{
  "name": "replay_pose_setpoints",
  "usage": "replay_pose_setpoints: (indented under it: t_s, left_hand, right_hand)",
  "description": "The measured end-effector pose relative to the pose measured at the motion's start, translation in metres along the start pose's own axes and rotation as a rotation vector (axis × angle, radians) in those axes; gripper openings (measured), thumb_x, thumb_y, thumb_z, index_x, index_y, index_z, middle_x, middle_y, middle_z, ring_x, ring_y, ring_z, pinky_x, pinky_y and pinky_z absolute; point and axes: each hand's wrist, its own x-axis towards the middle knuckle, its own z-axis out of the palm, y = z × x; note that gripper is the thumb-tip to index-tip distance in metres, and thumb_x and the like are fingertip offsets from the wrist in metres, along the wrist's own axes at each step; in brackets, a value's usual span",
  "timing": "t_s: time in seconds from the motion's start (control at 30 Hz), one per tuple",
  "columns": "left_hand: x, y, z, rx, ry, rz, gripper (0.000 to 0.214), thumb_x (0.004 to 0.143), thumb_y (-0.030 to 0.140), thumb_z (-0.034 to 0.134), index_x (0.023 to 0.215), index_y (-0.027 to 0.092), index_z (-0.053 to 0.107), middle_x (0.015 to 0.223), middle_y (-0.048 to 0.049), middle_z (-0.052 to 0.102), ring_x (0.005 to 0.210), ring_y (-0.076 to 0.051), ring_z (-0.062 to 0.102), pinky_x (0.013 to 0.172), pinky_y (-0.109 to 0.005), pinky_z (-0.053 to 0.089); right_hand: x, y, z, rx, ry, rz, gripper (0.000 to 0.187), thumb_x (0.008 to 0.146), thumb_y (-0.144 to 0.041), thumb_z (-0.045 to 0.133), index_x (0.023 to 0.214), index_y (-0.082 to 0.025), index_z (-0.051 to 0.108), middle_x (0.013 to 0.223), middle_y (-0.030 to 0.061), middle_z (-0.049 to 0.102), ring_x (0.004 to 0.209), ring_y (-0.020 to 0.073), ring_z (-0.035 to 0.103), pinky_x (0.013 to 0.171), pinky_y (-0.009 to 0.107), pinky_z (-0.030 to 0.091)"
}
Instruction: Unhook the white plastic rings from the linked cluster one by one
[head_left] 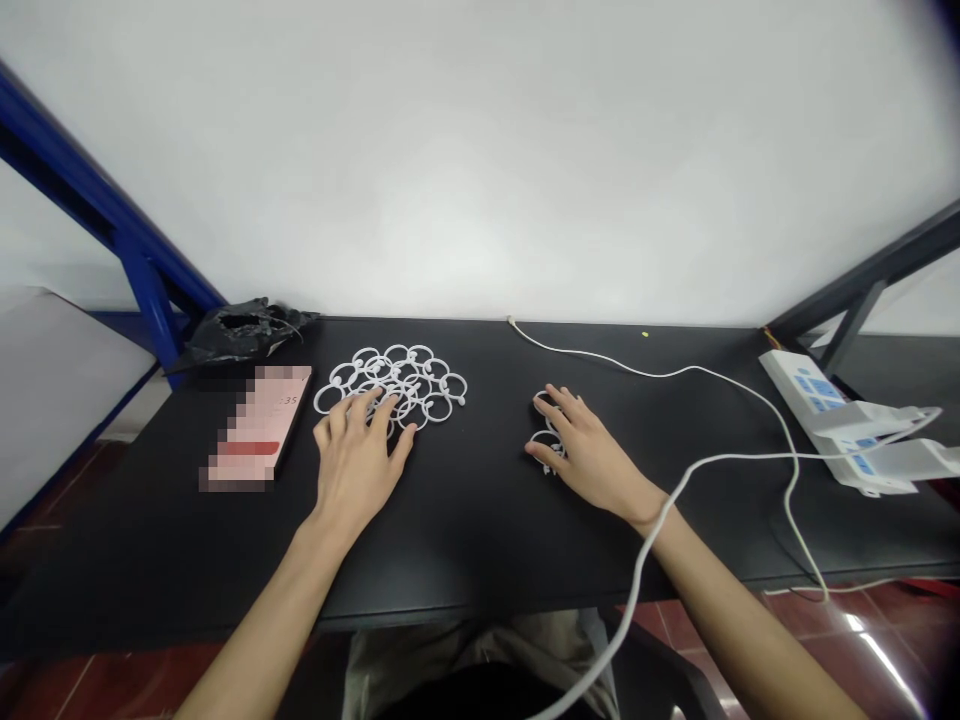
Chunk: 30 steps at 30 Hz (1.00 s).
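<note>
A spread of white plastic rings with small eyelets (414, 385), like curtain rings, lies overlapping on the black table (465, 520). My left hand (352, 460) rests palm down at the near left edge of this spread, its fingers apart and the tips over several rings. Some rings are partly hidden beneath those fingers. Further right, my right hand (589, 445) lies over a smaller group of the same white rings (545, 437). Its thumb and fingers are spread, touching or just above them; how many rings are underneath is hidden.
Left of the rings lies a pink phone-like slab (255, 420), partly pixelated. A crumpled black plastic bag (244, 330) sits at the back left. At right is a white power strip (817, 400) with plugs. A white cable (694, 470) crosses in front of my right wrist.
</note>
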Motion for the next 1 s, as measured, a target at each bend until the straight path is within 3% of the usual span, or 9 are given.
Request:
replay_pose_setpoints:
  t_s: [0.3, 0.43, 0.53, 0.73, 0.87, 1.0]
  left_hand:
    - [0.001, 0.001, 0.001, -0.025, -0.024, 0.004, 0.036, 0.095, 0.038, 0.049, 0.124, 0.019, 0.059, 0.131, -0.0163, 0.059, 0.122, -0.039, 0.047, 0.090, -0.054, 0.041]
    - [0.001, 0.001, 0.001, -0.052, -0.008, 0.016, 0.035, 0.095, 0.037, 0.051, 0.125, 0.020, 0.059, 0.130, -0.0155, 0.059, 0.119, -0.038, 0.048, 0.090, -0.053, 0.041]
    - [0.001, 0.004, 0.001, -0.061, 0.010, 0.041, 0.033, 0.094, 0.034, 0.052, 0.123, 0.020, 0.059, 0.128, -0.0148, 0.060, 0.117, -0.037, 0.049, 0.089, -0.052, 0.041]
    - [-0.002, 0.018, 0.002, -0.074, 0.047, 0.199, 0.026, 0.094, 0.027, 0.055, 0.116, 0.017, 0.061, 0.119, -0.0133, 0.065, 0.109, -0.032, 0.053, 0.089, -0.047, 0.043]
    - [-0.003, 0.029, 0.002, -0.103, 0.052, 0.341, 0.020, 0.093, 0.022, 0.056, 0.110, 0.015, 0.065, 0.112, -0.0112, 0.068, 0.107, -0.030, 0.055, 0.089, -0.045, 0.043]
    - [-0.002, 0.036, 0.003, -0.125, 0.050, 0.415, 0.017, 0.092, 0.019, 0.056, 0.105, 0.015, 0.067, 0.106, -0.0101, 0.069, 0.103, -0.028, 0.057, 0.087, -0.043, 0.044]
  right_hand:
    - [0.044, -0.013, 0.010, 0.053, -0.013, -0.077, 0.056, 0.094, -0.047, 0.056, 0.137, -0.011, 0.054, 0.149, 0.0215, 0.045, 0.144, 0.0360, 0.034, 0.118, 0.055, 0.031]
    - [0.053, -0.017, 0.011, 0.080, 0.096, -0.071, 0.036, 0.100, -0.037, 0.047, 0.123, -0.015, 0.064, 0.135, 0.0169, 0.057, 0.137, 0.0334, 0.044, 0.113, 0.052, 0.037]
    - [0.053, -0.016, 0.009, 0.093, 0.198, -0.006, 0.030, 0.100, -0.031, 0.046, 0.118, -0.016, 0.065, 0.124, 0.0151, 0.061, 0.121, 0.0302, 0.055, 0.104, 0.048, 0.046]
    - [0.043, -0.008, 0.007, 0.098, 0.228, 0.145, 0.025, 0.099, -0.034, 0.049, 0.107, -0.017, 0.065, 0.107, 0.0116, 0.065, 0.102, 0.0276, 0.058, 0.094, 0.045, 0.048]
    - [0.041, -0.008, 0.010, 0.057, 0.203, 0.140, 0.034, 0.089, -0.044, 0.064, 0.110, -0.017, 0.065, 0.105, 0.0113, 0.066, 0.098, 0.0292, 0.058, 0.090, 0.046, 0.049]
    - [0.041, -0.012, 0.014, 0.033, 0.205, 0.112, 0.032, 0.086, -0.039, 0.068, 0.110, -0.017, 0.065, 0.102, 0.0110, 0.067, 0.097, 0.0300, 0.058, 0.088, 0.046, 0.050]
